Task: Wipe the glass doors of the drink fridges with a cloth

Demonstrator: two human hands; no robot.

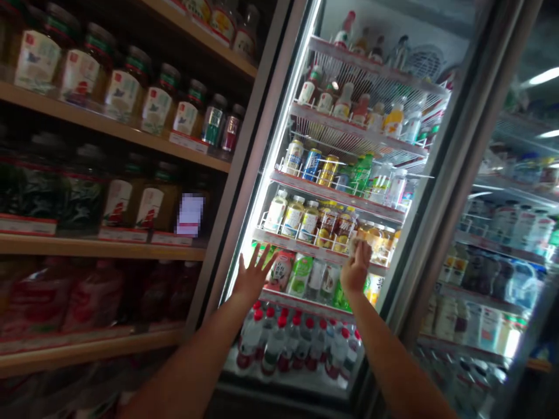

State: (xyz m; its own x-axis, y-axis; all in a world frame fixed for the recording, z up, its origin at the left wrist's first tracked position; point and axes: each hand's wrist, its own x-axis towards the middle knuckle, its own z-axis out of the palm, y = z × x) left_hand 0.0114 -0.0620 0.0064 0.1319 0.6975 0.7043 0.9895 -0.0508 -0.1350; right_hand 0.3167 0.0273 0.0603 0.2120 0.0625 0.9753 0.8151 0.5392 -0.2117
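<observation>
My left hand (250, 280) reaches toward the left side of a lit drinks fridge, its fingers spread and nothing in it. Closest to it are a pink-and-red carton (280, 270) and a green carton (300, 274) on the lower shelf. My right hand (354, 274) is raised at the shelf edge (321, 251) above that row. Its fingers are closed around a small grey-brown cloth-like thing (357, 247), blurred and partly covered by the fingers. Behind it stand yellow-labelled bottles (327, 224). Whether the right hand touches the shelf edge, I cannot tell.
Red-capped bottles (282, 343) fill the fridge floor. Cans (311, 164) and more bottles line the upper racks. A metal door frame (454, 174) borders the right side, with another stocked cooler beyond. Wooden shelves (109, 119) on the left hold large jars and bottles.
</observation>
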